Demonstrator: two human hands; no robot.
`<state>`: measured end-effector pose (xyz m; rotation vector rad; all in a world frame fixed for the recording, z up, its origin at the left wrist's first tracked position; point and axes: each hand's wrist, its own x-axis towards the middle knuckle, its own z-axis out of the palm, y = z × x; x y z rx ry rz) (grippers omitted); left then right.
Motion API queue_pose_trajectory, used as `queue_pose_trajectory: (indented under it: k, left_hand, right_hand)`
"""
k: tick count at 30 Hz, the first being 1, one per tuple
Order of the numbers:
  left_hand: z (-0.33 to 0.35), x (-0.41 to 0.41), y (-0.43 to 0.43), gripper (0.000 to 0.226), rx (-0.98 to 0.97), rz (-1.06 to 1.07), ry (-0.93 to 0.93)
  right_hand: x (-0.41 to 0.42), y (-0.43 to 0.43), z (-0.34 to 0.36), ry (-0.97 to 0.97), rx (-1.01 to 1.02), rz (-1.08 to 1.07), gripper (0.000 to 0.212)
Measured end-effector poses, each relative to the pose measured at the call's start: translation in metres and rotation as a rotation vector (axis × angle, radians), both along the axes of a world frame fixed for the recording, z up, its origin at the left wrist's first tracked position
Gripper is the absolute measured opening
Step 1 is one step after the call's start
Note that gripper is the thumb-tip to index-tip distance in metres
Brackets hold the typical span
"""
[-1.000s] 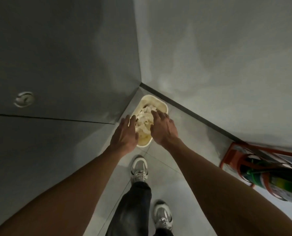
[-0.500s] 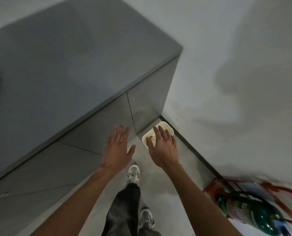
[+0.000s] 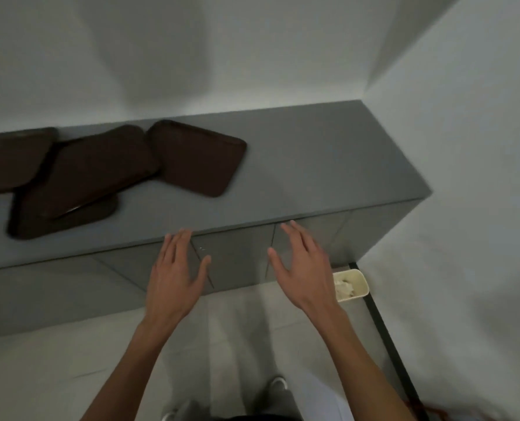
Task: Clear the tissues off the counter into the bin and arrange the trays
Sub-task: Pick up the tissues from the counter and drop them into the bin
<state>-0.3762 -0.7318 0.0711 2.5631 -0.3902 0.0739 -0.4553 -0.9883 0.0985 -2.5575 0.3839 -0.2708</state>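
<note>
Several dark brown trays lie scattered and overlapping on the left of the grey counter: one tray sits rightmost, another tray leans across a lower tray, and a further tray is cut off at the left edge. A small cream bin with crumpled tissues inside stands on the floor by the counter's right end. My left hand and my right hand hover in front of the counter's front face, fingers spread, holding nothing.
White walls close the space behind and to the right of the counter. A black skirting strip runs along the right wall's foot. My shoes stand on the pale tiled floor below.
Both hands have left the bin and risen to counter height with nothing in them. The view has swung up and left, bringing the counter top and trays into sight.
</note>
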Motion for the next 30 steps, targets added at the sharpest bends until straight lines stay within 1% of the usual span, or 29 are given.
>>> queue_pose_trajectory:
  k: [5, 8, 13, 18, 22, 25, 30]
  left_hand:
    - [0.028, -0.014, 0.144, 0.068, -0.085, 0.253, -0.035]
    - [0.037, -0.027, 0.232, 0.068, -0.117, 0.335, -0.058]
    - [0.045, -0.05, 0.365, 0.066, -0.106, 0.459, -0.05]
    - [0.048, -0.059, 0.472, 0.065, -0.1, 0.604, -0.035]
    - [0.044, -0.048, 0.542, 0.064, -0.115, 0.724, -0.027]
    - [0.036, -0.034, 0.589, 0.06, -0.131, 0.783, -0.012]
    - [0.023, 0.007, 0.669, 0.052, -0.141, 0.868, 0.016]
  right_hand:
    - [0.022, 0.117, 0.033, -0.11, 0.023, 0.11, 0.06]
    - [0.033, 0.198, 0.039, -0.134, 0.1, 0.165, 0.058]
    - [0.055, 0.33, 0.044, -0.146, 0.179, 0.283, 0.057]
    - [0.084, 0.445, 0.049, -0.115, 0.178, 0.387, 0.059]
    - [0.118, 0.525, 0.049, -0.085, 0.16, 0.519, 0.06]
    - [0.15, 0.577, 0.041, -0.052, 0.163, 0.592, 0.061]
    - [0.221, 0.673, 0.02, -0.04, 0.188, 0.723, 0.055]
